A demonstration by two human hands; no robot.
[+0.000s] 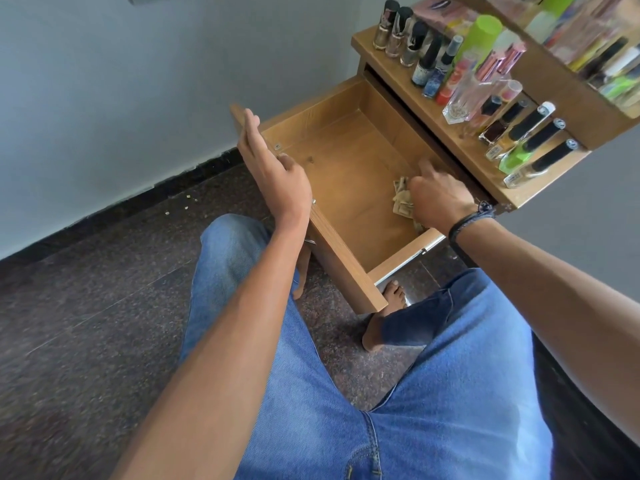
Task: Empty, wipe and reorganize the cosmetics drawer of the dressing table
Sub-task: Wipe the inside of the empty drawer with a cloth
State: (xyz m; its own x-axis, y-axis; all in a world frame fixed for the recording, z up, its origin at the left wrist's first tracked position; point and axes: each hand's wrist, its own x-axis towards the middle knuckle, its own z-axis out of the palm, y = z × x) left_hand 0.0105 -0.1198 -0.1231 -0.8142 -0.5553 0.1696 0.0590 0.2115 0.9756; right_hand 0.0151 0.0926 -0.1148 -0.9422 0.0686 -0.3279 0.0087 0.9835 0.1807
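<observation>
Jeans (pixel 433 393) sat nearest us; our left hand (pixel 277 174), fingers straight, steadied the drawer (pixel 343 268) front, right hand (pixel 440 199) gripped a crumpled cloth (pixel 401 199) on its floor, right side. We judged corner-to-corner strokes, drawer braced, would wipe best.

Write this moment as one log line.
step: wipe | drawer: open | right hand: holds cloth inside | left hand: flat on drawer front

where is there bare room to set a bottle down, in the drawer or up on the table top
The drawer floor is bare between the drawer front, where the left hand rests, and the cloth the right hand grips close under the table top. The far end is free too. The table top is crowded with rows of bottles.
</observation>
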